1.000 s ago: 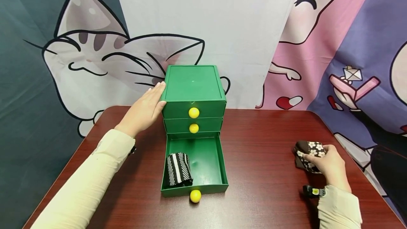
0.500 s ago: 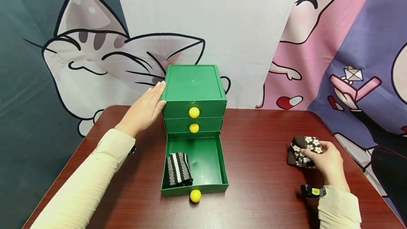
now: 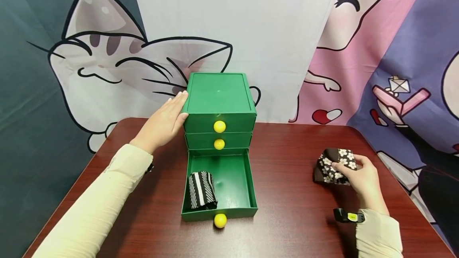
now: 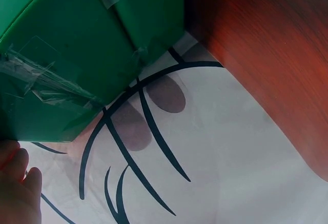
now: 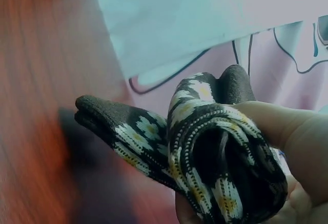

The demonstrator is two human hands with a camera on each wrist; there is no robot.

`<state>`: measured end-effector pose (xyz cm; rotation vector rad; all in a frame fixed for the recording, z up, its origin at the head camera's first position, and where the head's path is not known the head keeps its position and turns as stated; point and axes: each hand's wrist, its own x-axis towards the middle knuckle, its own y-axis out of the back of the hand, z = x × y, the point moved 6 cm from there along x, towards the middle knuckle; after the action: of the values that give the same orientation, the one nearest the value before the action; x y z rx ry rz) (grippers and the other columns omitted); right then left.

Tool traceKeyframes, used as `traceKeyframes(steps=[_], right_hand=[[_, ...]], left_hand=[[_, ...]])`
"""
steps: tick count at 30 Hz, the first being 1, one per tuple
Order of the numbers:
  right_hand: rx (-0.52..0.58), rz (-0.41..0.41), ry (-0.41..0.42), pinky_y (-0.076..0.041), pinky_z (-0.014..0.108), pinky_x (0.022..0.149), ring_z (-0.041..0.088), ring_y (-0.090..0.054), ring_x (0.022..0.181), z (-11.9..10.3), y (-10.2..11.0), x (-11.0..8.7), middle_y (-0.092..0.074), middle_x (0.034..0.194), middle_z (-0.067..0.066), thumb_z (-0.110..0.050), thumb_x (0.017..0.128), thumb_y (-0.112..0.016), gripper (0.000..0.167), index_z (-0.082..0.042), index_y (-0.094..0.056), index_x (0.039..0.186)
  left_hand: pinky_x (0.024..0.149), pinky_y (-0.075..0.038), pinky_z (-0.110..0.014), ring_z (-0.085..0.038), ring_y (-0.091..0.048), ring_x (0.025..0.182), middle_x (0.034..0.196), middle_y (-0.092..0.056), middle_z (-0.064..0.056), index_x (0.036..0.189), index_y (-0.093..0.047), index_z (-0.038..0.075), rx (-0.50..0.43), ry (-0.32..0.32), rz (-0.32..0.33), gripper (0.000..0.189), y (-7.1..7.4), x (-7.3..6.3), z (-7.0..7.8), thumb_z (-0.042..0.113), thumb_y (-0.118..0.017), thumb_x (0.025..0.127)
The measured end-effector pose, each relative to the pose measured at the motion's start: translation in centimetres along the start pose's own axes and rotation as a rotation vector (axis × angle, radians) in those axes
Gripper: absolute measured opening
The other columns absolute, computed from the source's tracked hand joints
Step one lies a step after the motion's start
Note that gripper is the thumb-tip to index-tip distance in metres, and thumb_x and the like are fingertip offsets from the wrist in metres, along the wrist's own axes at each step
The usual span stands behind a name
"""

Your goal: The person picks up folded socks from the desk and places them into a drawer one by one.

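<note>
My right hand [image 3: 363, 178] grips a pair of folded socks [image 3: 333, 166], dark brown with white flowers, at the right of the head view. In the right wrist view the socks [image 5: 220, 157] show rolled layers, pinched between thumb and fingers, above the table. My left hand [image 3: 161, 124] rests with straight fingers against the left side of a green drawer cabinet [image 3: 220, 92]. Its bottom drawer [image 3: 233, 174] is pulled out; the upper two are closed. A black-and-white striped rolled sock [image 3: 202, 190] lies in the drawer's left half. The left wrist view shows the cabinet's taped side and some fingertips [image 4: 32, 180].
The cabinet stands near the back of a reddish-brown wooden table [image 3: 287, 210]. Round yellow knobs, one of them the bottom knob [image 3: 220, 221], front the drawers. A cartoon-printed curtain [image 3: 269, 31] hangs behind. A black object [image 3: 441, 198] stands past the right table edge.
My right hand has lifted the flowered socks slightly and carried them left toward the cabinet. My left hand, the cabinet and the striped sock have stayed in place.
</note>
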<state>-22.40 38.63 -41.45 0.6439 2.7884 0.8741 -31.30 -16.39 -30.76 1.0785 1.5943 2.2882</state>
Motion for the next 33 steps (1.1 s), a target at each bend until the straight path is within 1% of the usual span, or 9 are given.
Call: traceKeyframes(steps=[2,5,8,11,14,20,26,33], right_hand=[[0.043,-0.01,0.009,-0.054,0.021,0.055,0.0,-0.059,0.066,-0.5,-0.2,-0.2,-0.063,0.083,-0.007,-0.029,0.085,-0.084,0.068,-0.001,-0.048,0.136],[0.111,-0.029,0.019,-0.055,0.019,0.056,-0.001,-0.062,0.067,-1.3,-0.4,-0.4,-0.063,0.077,-0.016,-0.027,0.085,-0.084,0.056,-0.009,-0.052,0.127],[0.182,-0.057,0.021,-0.056,0.019,0.057,-0.002,-0.064,0.067,-2.1,-0.7,-0.8,-0.064,0.075,-0.019,-0.025,0.086,-0.084,0.045,-0.019,-0.053,0.118],[0.266,-0.085,0.015,-0.057,0.019,0.057,-0.002,-0.065,0.067,-2.9,-1.1,-1.1,-0.066,0.075,-0.019,-0.02,0.086,-0.084,0.041,-0.024,-0.053,0.114],[0.33,-0.111,0.006,-0.057,0.019,0.057,-0.002,-0.066,0.069,-3.7,-1.6,-1.5,-0.068,0.077,-0.018,-0.018,0.086,-0.083,0.04,-0.024,-0.055,0.113],[0.41,-0.146,0.009,-0.058,0.019,0.059,-0.001,-0.067,0.07,-5.2,-2.5,-2.4,-0.07,0.081,-0.017,-0.018,0.087,-0.082,0.038,-0.023,-0.056,0.114],[0.553,-0.187,0.04,-0.06,0.021,0.059,0.003,-0.07,0.069,-6.8,-3.4,-3.6,-0.072,0.082,-0.012,-0.012,0.091,-0.078,0.031,-0.019,-0.057,0.113],[0.678,-0.254,0.071,-0.061,0.023,0.061,0.005,-0.071,0.072,-8.5,-4.7,-5.0,-0.074,0.087,-0.008,-0.007,0.094,-0.073,0.03,-0.015,-0.056,0.116]], left_hand=[[0.126,-0.017,-0.046,-0.035,-0.026,0.151,0.162,-0.031,-0.022,0.157,-0.027,-0.007,-0.001,0.0,0.001,0.057,0.0,0.0,0.0,0.018,-0.045,0.109],[0.126,-0.016,-0.045,-0.035,-0.025,0.152,0.162,-0.031,-0.022,0.157,-0.026,-0.007,-0.004,0.003,-0.004,0.057,0.1,0.0,0.0,0.018,-0.045,0.109],[0.127,-0.015,-0.044,-0.035,-0.025,0.152,0.162,-0.031,-0.022,0.157,-0.026,-0.007,-0.007,0.007,-0.01,0.057,0.1,0.0,0.0,0.019,-0.044,0.109],[0.127,-0.015,-0.044,-0.035,-0.025,0.152,0.162,-0.03,-0.022,0.157,-0.026,-0.007,-0.004,0.006,-0.011,0.057,0.1,0.0,0.0,0.019,-0.044,0.109],[0.127,-0.016,-0.046,-0.035,-0.025,0.152,0.162,-0.03,-0.022,0.157,-0.026,-0.007,0.003,0.004,-0.01,0.057,0.0,0.1,0.0,0.019,-0.044,0.109],[0.126,-0.016,-0.046,-0.035,-0.025,0.152,0.162,-0.03,-0.022,0.157,-0.026,-0.007,0.016,0.003,-0.012,0.057,0.0,0.0,-0.1,0.019,-0.044,0.109],[0.126,-0.016,-0.047,-0.036,-0.026,0.151,0.162,-0.031,-0.022,0.157,-0.026,-0.007,0.022,0.006,-0.002,0.057,0.1,-0.1,-0.1,0.018,-0.045,0.109],[0.126,-0.016,-0.047,-0.035,-0.026,0.151,0.162,-0.031,-0.022,0.157,-0.027,-0.007,0.025,0.004,0.001,0.057,0.1,0.0,0.0,0.018,-0.045,0.109]])
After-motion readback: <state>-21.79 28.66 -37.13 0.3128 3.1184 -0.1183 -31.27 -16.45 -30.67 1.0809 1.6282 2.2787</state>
